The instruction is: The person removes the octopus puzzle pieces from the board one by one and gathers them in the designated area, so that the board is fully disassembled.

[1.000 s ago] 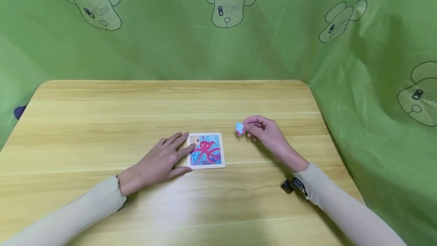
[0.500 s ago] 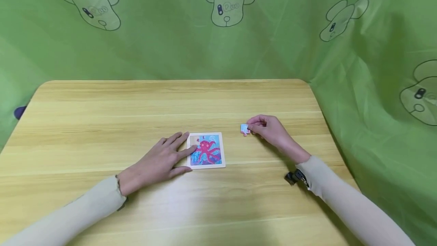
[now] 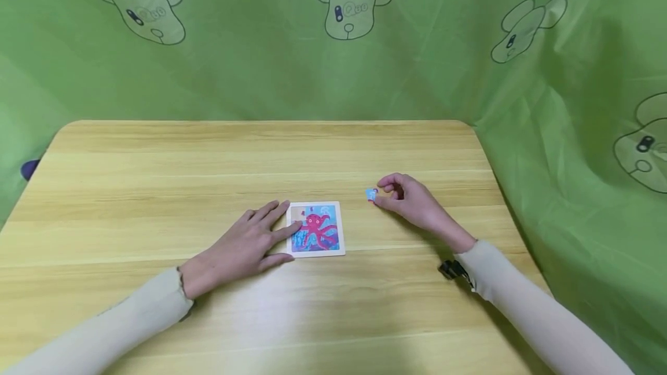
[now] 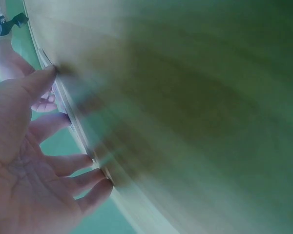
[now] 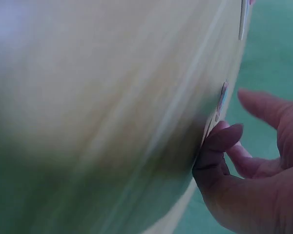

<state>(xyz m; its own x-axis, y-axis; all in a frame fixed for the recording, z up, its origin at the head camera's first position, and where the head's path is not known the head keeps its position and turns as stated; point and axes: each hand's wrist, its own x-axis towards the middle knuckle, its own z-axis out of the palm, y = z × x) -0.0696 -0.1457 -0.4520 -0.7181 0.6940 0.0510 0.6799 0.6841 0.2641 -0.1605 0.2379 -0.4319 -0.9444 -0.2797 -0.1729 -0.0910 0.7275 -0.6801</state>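
A small square jigsaw puzzle (image 3: 325, 236) with a pink octopus on blue lies in a white frame; a bare beige patch shows at its upper left. My left hand (image 3: 237, 250) rests spread on the frame's left edge, its index fingertip over the picture. In the left wrist view, the left hand's straight fingers (image 4: 71, 163) touch the frame's edge. Right of the frame, a blue and pink puzzle piece (image 3: 371, 194) lies on the table. My right hand (image 3: 417, 204) is beside it, thumb at its edge and index finger raised apart. The right wrist view shows the piece (image 5: 221, 101) flat, not pinched.
The wooden table (image 3: 208, 161) has rounded far corners. A green curtain (image 3: 250, 74) printed with outlined animal heads hangs behind it and along the right. A black device (image 3: 452, 269) sits at the right wrist. Something dark purple (image 3: 28, 169) shows past the left table edge.
The puzzle piece has shifted a little to the right and turned; my right hand moved with it, and its thumb and index finger have spread apart. The left hand has stayed on the frame.
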